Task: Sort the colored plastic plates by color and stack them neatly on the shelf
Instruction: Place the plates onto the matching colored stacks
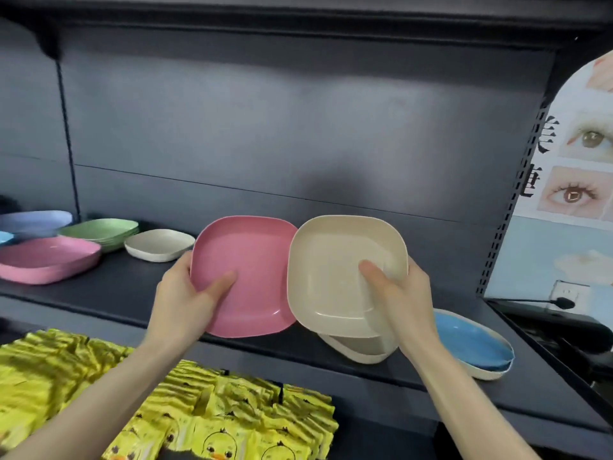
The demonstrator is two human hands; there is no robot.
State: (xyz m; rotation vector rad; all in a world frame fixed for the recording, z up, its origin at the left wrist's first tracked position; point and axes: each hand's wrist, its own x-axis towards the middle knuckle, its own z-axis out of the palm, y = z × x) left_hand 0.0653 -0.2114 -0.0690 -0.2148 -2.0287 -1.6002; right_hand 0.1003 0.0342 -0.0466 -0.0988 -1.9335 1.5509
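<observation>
Fingers of my left hand (185, 293) grip the pink plate (245, 277), those of my right hand (404, 293) grip the beige plate (335, 277), both tilted above the shelf (126, 290), rims overlapping. Swinging pink toward the pink stack (49, 258) could snag the beige rim and drop it.

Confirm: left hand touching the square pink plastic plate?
Touching. Head view: left hand grips the square pink plastic plate, thumb on its inner face, fingers behind.

blue plate (5, 238) cut off at left edge — yellow packets (232, 423) blurred, cropped below
</observation>
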